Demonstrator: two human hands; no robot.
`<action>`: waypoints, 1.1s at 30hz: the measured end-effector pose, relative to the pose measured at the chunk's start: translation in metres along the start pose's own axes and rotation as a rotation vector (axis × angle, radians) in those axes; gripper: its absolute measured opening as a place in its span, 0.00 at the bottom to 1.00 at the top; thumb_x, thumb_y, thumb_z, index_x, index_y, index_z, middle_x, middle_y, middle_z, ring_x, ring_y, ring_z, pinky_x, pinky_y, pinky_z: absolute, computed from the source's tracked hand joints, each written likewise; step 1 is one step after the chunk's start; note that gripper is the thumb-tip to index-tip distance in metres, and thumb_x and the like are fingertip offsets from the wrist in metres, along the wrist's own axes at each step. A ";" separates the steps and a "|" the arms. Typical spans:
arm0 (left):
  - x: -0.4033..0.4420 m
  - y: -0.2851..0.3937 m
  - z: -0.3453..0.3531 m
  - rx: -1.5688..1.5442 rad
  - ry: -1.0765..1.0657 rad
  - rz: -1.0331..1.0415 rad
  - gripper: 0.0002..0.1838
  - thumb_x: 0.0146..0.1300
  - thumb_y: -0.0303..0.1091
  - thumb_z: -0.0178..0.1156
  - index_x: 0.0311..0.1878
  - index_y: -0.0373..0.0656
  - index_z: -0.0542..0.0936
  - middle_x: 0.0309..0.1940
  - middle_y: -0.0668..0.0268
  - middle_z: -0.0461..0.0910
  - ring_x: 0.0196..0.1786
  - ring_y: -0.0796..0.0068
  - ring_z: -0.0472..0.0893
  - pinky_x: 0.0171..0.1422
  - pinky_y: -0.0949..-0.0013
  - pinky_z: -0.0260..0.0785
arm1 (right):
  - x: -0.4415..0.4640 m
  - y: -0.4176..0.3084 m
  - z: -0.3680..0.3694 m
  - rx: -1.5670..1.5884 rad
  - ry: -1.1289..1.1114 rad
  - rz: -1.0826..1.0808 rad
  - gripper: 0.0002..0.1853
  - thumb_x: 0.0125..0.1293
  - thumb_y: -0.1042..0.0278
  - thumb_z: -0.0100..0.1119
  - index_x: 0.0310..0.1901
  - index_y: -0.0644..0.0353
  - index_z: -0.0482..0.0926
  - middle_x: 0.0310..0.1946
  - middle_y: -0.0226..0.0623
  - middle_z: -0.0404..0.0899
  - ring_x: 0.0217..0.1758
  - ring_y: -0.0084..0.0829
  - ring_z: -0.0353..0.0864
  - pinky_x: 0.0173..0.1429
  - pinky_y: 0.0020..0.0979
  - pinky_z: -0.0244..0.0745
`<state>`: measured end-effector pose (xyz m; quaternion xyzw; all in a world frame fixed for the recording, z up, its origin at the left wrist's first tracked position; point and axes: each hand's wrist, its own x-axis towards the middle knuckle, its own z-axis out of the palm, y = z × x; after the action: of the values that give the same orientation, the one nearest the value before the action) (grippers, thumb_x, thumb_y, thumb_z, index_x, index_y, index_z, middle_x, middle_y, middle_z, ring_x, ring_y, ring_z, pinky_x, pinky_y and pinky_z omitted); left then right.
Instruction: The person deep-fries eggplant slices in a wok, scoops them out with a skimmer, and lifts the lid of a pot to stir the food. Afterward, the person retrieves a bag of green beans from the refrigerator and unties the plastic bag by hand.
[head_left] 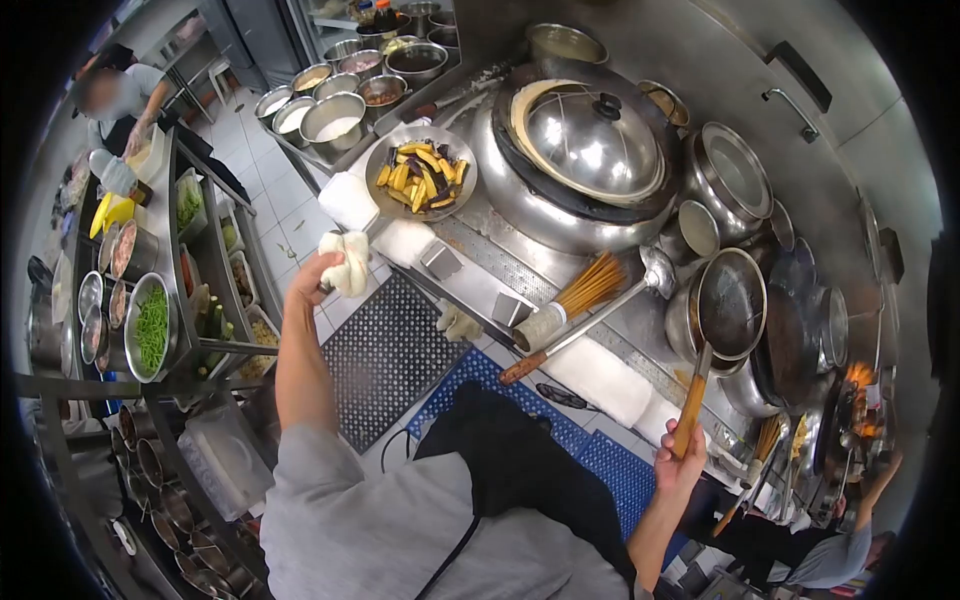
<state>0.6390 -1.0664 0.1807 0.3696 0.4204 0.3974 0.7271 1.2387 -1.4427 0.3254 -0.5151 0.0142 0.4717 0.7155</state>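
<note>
My left hand grips a bunched white cloth near the counter's left end. My right hand is closed round the wooden handle of a round metal strainer or ladle, which rests over a metal pot at the right. Beyond the cloth, a metal bowl holds fried yellow and dark purple pieces. Between my hands lie a bamboo brush and a ladle with a wooden handle. A domed metal lid covers the large wok at the back.
Metal containers crowd the shelf at the back left. A bowl of green beans stands on the left rack. One person works at the far left; another is at the lower right, near flames.
</note>
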 end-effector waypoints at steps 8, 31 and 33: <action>-0.030 0.087 0.134 0.340 0.079 0.258 0.31 0.50 0.31 0.62 0.62 0.35 0.74 0.46 0.57 0.82 0.45 0.65 0.84 0.50 0.61 0.78 | -0.005 0.025 -0.007 0.075 -0.018 0.095 0.35 0.74 0.34 0.39 0.70 0.53 0.69 0.37 0.45 0.85 0.24 0.29 0.82 0.22 0.23 0.75; 0.054 -0.083 0.265 2.450 0.284 0.621 0.50 0.42 0.48 0.75 0.73 0.52 0.67 0.62 0.45 0.72 0.61 0.48 0.73 0.64 0.52 0.68 | 0.124 0.048 -0.437 -1.170 1.031 -0.101 0.32 0.62 0.59 0.61 0.66 0.62 0.67 0.63 0.50 0.70 0.60 0.56 0.76 0.55 0.50 0.79; 0.045 -0.093 0.289 2.469 0.218 0.574 0.48 0.42 0.45 0.74 0.72 0.52 0.68 0.59 0.46 0.73 0.58 0.50 0.74 0.61 0.53 0.68 | 0.152 0.040 -0.467 -1.148 1.134 -0.168 0.34 0.62 0.58 0.61 0.69 0.61 0.66 0.67 0.47 0.67 0.66 0.55 0.71 0.55 0.52 0.79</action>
<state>0.9404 -1.1239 0.1931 0.8412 0.4722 -0.0860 -0.2491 1.5131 -1.6917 0.0000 -0.9619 0.0916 0.0173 0.2569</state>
